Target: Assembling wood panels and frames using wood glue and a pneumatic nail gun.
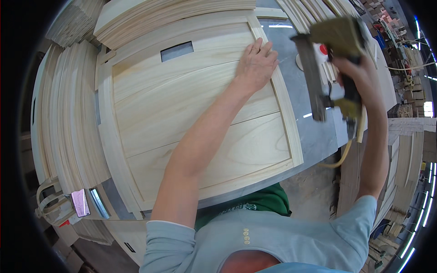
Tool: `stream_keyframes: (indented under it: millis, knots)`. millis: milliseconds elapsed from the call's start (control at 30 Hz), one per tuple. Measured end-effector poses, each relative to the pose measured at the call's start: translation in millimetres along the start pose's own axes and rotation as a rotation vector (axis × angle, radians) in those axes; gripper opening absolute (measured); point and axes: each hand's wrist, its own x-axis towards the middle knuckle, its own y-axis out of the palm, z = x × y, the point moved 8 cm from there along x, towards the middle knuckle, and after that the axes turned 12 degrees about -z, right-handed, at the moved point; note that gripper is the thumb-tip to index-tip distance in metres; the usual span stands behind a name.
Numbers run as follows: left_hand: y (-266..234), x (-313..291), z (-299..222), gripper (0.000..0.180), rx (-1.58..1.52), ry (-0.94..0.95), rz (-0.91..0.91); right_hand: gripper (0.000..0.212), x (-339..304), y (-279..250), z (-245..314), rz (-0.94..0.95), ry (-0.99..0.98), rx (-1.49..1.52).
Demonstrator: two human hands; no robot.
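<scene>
A pale wooden panel (191,109) made of several boards lies in front of me, with a small rectangular cutout (177,51) near its far side. Narrow wooden strips frame it. My left hand (257,64) rests on the panel's right edge, its fingers spread across the strip (284,116) there. Raised to the right of the panel, my right hand (359,75) grips a pneumatic nail gun (334,34) by its handle. The gun is slightly blurred, and its long magazine points toward me. A yellowish air hose (344,157) hangs from it.
A stack of wooden boards (173,18) stands along the far side, and another stack (75,118) at the left. The grey tabletop (314,145) shows to the right of the panel. A phone (80,203) is at the lower left. Thin wooden strips (302,13) lie at the far right.
</scene>
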Motion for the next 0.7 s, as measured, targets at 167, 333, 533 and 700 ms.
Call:
stream_keyframes:
  millis: [167,333,533,700]
  knots:
    - [-1.7,-2.6,1.3,0.026,0.013,-0.045,0.038,0.022,89.1,72.5,41.6,0.064,-0.129,-0.165]
    - [-2.9,5.7,-3.0,0.025,-0.029,-0.062,0.049,0.018,107.7,99.6,70.2,0.407,-0.681,0.393]
    - [-6.8,2.1,1.3,0.024,-0.003,-0.049,0.043,0.018,126.9,107.0,44.6,0.089,0.011,-0.210]
    - [-6.8,-0.8,-2.6,0.024,-0.029,-0.029,-0.016,0.020,104.9,83.8,39.1,0.044,0.016,-0.154]
